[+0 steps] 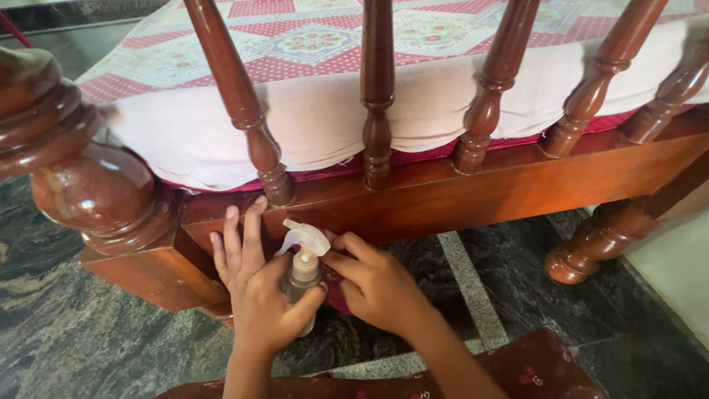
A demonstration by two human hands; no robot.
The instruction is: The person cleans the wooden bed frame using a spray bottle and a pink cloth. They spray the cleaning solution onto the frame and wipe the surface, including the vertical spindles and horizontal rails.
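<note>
My left hand [255, 284] grips a small spray bottle [303, 270] with a white trigger head and a brownish body, thumb around its lower part and fingers stretched up against the wooden bed rail [458, 193]. The nozzle points left toward the rail. My right hand [373, 284] rests just right of the bottle, fingertips touching its neck, and covers a dark red cloth [336, 295] whose edge shows beneath it.
Turned wooden spindles [377, 96] rise from the rail in front of a mattress with a patterned red and white sheet [310, 44]. A thick corner post [88, 177] stands at left, a bed leg [598, 244] at right. Dark stone floor [88, 340] lies below.
</note>
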